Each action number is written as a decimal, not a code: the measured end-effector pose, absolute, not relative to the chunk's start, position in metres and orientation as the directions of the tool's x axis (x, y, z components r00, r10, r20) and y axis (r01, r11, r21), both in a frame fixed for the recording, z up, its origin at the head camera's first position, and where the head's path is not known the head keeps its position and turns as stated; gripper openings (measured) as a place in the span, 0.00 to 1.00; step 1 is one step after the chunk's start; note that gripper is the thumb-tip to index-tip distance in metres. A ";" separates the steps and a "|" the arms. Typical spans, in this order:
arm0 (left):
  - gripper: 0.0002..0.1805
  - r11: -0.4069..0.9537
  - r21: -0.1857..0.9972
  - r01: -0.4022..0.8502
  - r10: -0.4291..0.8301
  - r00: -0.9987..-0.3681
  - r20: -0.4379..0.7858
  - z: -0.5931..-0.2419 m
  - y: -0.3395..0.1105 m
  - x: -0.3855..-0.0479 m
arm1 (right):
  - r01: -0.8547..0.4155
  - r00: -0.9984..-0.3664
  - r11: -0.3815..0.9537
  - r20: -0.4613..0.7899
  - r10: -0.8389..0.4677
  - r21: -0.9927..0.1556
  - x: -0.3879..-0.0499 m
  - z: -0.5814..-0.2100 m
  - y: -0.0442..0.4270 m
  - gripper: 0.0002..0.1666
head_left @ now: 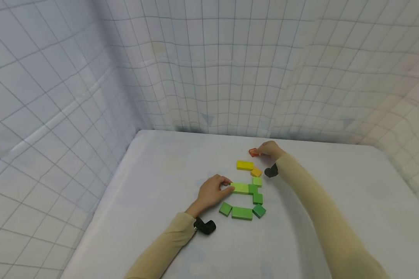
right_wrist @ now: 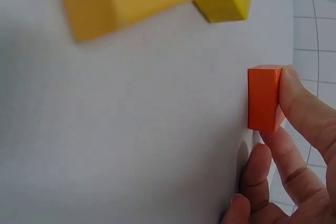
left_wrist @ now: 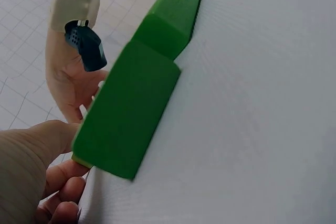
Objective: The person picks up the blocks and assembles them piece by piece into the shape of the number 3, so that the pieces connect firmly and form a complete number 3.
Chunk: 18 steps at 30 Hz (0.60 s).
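Near the table's far edge, my right hand pinches a small orange-red block. The right wrist view shows the thumb on one face of that orange-red block and a finger beneath it. My left hand has its thumb and fingers at the left end of a light green rectangular block, pinching it. A green block partly hides this grip in the left wrist view. Closest to the right hand are a yellow rectangular block and a yellow-orange block.
Small green blocks and a lime block adjoin the light green one. Nearer me lie a long green block, a tilted green block and a dark green block. Gridded white cloth surrounds the white table.
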<state>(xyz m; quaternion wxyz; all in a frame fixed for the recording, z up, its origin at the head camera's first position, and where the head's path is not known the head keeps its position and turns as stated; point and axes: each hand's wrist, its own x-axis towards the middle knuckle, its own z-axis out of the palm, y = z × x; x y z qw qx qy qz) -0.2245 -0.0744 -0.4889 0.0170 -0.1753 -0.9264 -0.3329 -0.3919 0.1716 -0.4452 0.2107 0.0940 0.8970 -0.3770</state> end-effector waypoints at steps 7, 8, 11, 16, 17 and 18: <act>0.16 0.730 0.597 0.332 0.313 -0.940 0.139 -0.491 -0.074 -0.224 | 0.305 -0.862 0.713 -0.502 -0.076 -0.632 -0.398 -0.439 0.139 0.14; 0.16 0.728 0.599 0.333 0.315 -0.939 0.138 -0.491 -0.074 -0.224 | 0.297 -0.857 0.718 -0.507 -0.089 -0.629 -0.397 -0.437 0.133 0.15; 0.16 0.726 0.602 0.333 0.316 -0.939 0.139 -0.492 -0.073 -0.225 | 0.260 -0.840 0.736 -0.522 -0.147 -0.625 -0.395 -0.432 0.118 0.17; 0.16 0.726 0.600 0.337 0.313 -0.938 0.147 -0.493 -0.073 -0.226 | 0.176 -0.804 0.760 -0.537 -0.256 -0.626 -0.391 -0.428 0.103 0.18; 0.16 0.726 0.599 0.339 0.312 -0.938 0.152 -0.494 -0.073 -0.227 | 0.162 -0.800 0.764 -0.536 -0.270 -0.625 -0.390 -0.428 0.101 0.18; 0.16 0.725 0.600 0.339 0.309 -0.938 0.156 -0.494 -0.074 -0.227 | 0.149 -0.797 0.765 -0.534 -0.283 -0.626 -0.389 -0.428 0.100 0.18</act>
